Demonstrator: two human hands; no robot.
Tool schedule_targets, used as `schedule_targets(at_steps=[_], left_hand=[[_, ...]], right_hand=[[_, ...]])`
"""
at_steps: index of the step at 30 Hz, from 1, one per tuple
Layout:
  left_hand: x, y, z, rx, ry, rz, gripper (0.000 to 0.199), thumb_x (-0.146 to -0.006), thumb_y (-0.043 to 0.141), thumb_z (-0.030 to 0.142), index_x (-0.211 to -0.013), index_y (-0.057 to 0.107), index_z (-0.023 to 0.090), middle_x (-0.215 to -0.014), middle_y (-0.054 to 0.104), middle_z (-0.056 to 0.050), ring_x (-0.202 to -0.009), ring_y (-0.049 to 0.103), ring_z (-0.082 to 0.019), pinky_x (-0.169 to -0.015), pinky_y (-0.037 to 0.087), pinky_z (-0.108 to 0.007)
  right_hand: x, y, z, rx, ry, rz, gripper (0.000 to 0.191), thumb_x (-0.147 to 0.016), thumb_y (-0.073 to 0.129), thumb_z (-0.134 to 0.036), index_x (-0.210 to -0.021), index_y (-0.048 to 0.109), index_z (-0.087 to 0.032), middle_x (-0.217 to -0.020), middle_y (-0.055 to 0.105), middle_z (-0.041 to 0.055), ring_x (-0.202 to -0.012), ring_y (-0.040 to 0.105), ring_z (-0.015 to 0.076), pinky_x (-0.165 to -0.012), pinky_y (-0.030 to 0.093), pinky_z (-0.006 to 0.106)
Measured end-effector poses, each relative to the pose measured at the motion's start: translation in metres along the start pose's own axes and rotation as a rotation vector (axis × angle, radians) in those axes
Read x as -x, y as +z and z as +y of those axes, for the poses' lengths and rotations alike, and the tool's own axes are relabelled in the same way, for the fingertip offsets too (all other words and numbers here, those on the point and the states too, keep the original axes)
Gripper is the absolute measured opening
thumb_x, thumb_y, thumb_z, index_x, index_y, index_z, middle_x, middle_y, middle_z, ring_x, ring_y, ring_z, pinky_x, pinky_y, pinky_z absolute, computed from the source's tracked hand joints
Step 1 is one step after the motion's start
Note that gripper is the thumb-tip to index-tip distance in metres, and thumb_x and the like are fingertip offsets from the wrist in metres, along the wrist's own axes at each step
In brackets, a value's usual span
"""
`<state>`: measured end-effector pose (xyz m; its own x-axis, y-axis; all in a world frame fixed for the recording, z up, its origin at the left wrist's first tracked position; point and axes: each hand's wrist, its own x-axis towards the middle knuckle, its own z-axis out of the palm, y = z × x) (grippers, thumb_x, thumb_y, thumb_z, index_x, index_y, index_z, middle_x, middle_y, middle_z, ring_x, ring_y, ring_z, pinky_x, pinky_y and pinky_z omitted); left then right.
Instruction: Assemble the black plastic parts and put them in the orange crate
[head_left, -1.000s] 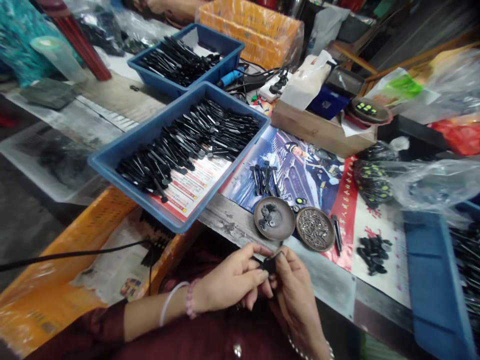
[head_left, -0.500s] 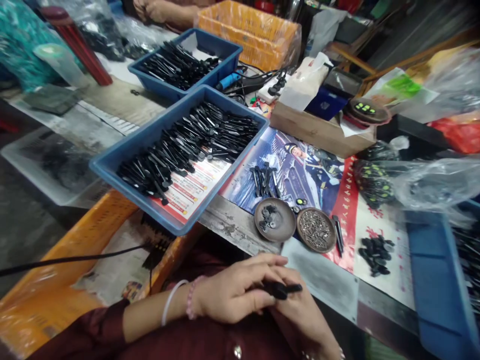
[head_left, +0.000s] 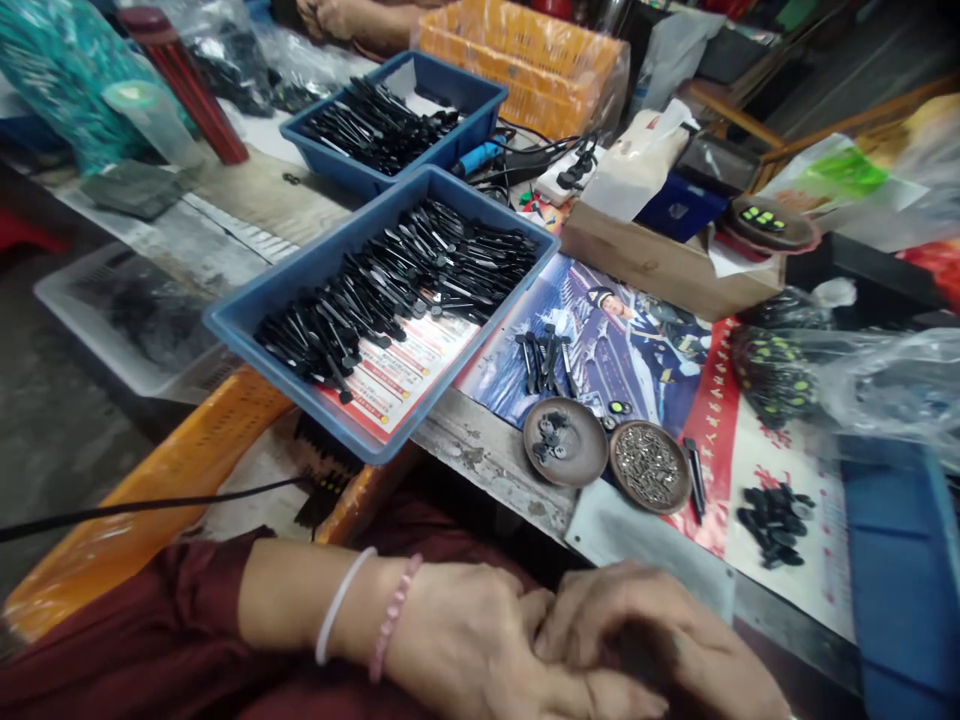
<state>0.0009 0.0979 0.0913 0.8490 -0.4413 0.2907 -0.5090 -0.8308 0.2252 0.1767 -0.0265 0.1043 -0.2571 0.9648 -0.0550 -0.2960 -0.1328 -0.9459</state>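
My left hand (head_left: 476, 630), with a white band and a pink bead bracelet at the wrist, is at the bottom centre, its fingers bent and partly under the other hand. My right hand (head_left: 660, 615) curls over those fingers, with its fingertips touching my left hand. A dark shape shows in the hollow between the hands, too unclear to name. Beyond them are a brown dish of small dark discs (head_left: 565, 442) and a brown dish of metal pins (head_left: 650, 467). Several black parts (head_left: 545, 362) stand in a group behind the dishes.
A blue tray (head_left: 375, 450) of black parts sits left of the dishes, with another blue tray (head_left: 472, 100) behind it. Black pieces (head_left: 775, 522) are piled at right beside a blue bin (head_left: 900, 570). An orange crate (head_left: 142, 500) stands low at left. A person's hands show at the top.
The right hand has come up over the left hand's fingers, and the left hand is lower. The black piece seen before in the left fingers no longer shows clearly. The view has shifted slightly.
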Motion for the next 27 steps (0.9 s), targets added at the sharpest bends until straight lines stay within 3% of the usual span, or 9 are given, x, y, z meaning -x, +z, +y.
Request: schedule_targets(at_steps=[3,5,8,11,16,23,27], left_hand=[[0.000,0.000,-0.001,0.133,0.069,0.027,0.027,-0.094,0.044,0.021,-0.098,0.070,0.027,-0.100,0.068,0.006,-0.065,0.054,-0.012,-0.048,0.045,-0.028],[0.002,0.001,-0.001,0.146,0.058,0.023,0.023,-0.092,0.048,0.019,-0.091,0.070,0.026,-0.091,0.066,0.006,-0.061,0.052,-0.011,-0.046,0.043,-0.027],[0.004,-0.001,0.000,0.123,0.039,0.011,0.021,-0.090,0.051,0.019,-0.092,0.070,0.027,-0.101,0.065,0.006,-0.062,0.053,-0.011,-0.043,0.040,-0.029],[0.004,-0.003,0.003,0.132,0.005,0.004,0.024,-0.093,0.047,0.021,-0.102,0.068,0.029,-0.111,0.063,0.005,-0.065,0.055,-0.011,-0.045,0.041,-0.029],[0.003,0.003,0.008,0.151,0.020,-0.035,0.015,-0.089,0.054,0.029,-0.098,0.065,0.026,-0.084,0.063,0.000,-0.076,0.061,-0.021,-0.055,0.048,-0.034],[0.006,0.007,0.008,0.202,0.020,-0.057,0.013,-0.088,0.056,0.030,-0.097,0.064,0.025,-0.079,0.061,0.001,-0.074,0.061,-0.021,-0.054,0.049,-0.035],[0.003,0.004,0.006,0.152,0.026,0.052,0.016,-0.090,0.050,0.023,-0.095,0.065,0.024,-0.085,0.061,-0.001,-0.075,0.061,-0.020,-0.056,0.049,-0.035]], right_hand=[[-0.001,0.006,-0.012,0.184,0.065,0.020,0.032,-0.089,0.064,-0.047,-0.091,0.071,-0.016,-0.087,0.068,0.0085,-0.083,0.064,0.0189,-0.077,0.050,0.029],[-0.001,0.014,-0.015,0.284,0.097,0.082,0.028,-0.087,0.068,-0.044,-0.080,0.067,-0.017,-0.078,0.063,0.0040,-0.075,0.061,0.0148,-0.068,0.047,0.023],[0.000,0.024,-0.014,0.324,0.128,0.161,0.029,-0.088,0.066,-0.048,-0.085,0.065,-0.019,-0.085,0.064,0.0050,-0.082,0.062,0.0162,-0.073,0.049,0.024],[0.001,0.030,-0.013,0.296,0.143,0.159,0.019,-0.090,0.065,-0.038,-0.098,0.066,-0.021,-0.102,0.067,0.0085,-0.098,0.063,0.0199,-0.086,0.050,0.028],[0.002,0.032,-0.013,0.322,0.051,0.101,0.007,-0.091,0.061,-0.019,-0.088,0.067,-0.017,-0.084,0.069,0.0067,-0.083,0.065,0.0159,-0.080,0.051,0.024],[0.007,0.034,-0.010,0.414,0.036,0.123,0.015,-0.094,0.057,-0.024,-0.081,0.063,-0.018,-0.076,0.062,0.0042,-0.074,0.059,0.0138,-0.070,0.049,0.023],[0.004,0.035,-0.013,0.440,-0.003,0.166,0.006,-0.092,0.061,-0.024,-0.093,0.066,-0.021,-0.092,0.071,0.0067,-0.090,0.067,0.0179,-0.085,0.053,0.027]])
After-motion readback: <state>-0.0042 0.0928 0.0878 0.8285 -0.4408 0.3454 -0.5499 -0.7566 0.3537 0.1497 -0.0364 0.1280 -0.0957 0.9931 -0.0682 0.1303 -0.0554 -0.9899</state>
